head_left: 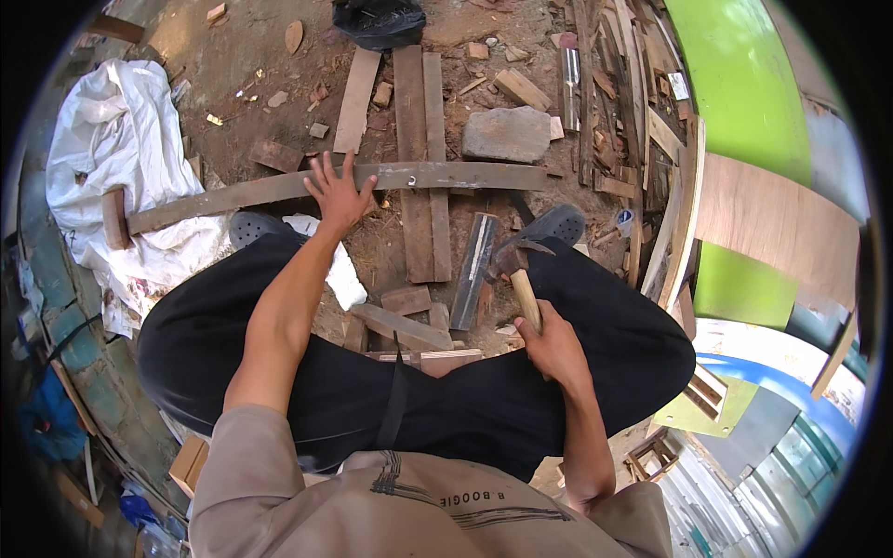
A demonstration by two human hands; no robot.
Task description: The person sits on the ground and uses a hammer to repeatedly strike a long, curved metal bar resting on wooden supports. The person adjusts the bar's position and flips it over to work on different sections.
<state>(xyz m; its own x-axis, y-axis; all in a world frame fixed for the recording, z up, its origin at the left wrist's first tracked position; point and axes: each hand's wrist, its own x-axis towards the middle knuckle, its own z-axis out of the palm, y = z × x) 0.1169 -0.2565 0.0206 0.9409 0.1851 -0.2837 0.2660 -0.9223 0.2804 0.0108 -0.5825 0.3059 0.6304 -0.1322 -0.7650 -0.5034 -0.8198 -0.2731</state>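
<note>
My left hand (339, 195) lies spread with its fingers apart on a long weathered wooden plank (251, 192), which runs crosswise in front of me. Over my right knee, my right hand (553, 346) is wrapped round the wooden handle of a claw hammer (524, 293). Its metal head points away from me, near my right shoe. Two boards lie lengthwise beneath the crosswise plank: a wide one (409, 121) and a narrower one (435, 126). A small pale mark shows on the plank just right of my left hand.
White sacking (107, 139) lies at the left, with a wood block (114, 219) on it. A stone slab (507, 134) sits beyond the plank. Wood offcuts (406, 324) lie between my legs. Long timber strips (633, 121) and green panels (744, 74) line the right. A black bag (379, 23) is far ahead.
</note>
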